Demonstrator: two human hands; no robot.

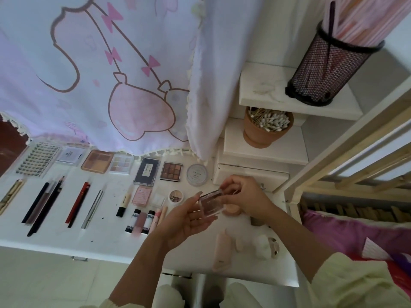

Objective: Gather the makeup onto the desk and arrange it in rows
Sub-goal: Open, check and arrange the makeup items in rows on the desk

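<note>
Both hands hold a small clear compact (210,202) above the white desk (106,238). My left hand (189,218) cups it from below with curled fingers, and my right hand (244,196) pinches its upper right edge. Makeup lies in rows on the desk: palettes such as the brown eyeshadow palette (171,171) along the back, pencils (44,203) at the left, and lip tubes (138,221) in the middle. A peach round pot (231,210) sits just under my hands. Pink sponges and a puff (222,247) lie near the desk's front right.
A terracotta pot of cotton swabs (265,127) stands on white boxes (264,150) at the back right. Above it a black mesh cup (327,67) rests on a shelf. A pink cartoon curtain (100,74) hangs over the desk's back edge. A wooden bed frame (347,165) stands on the right.
</note>
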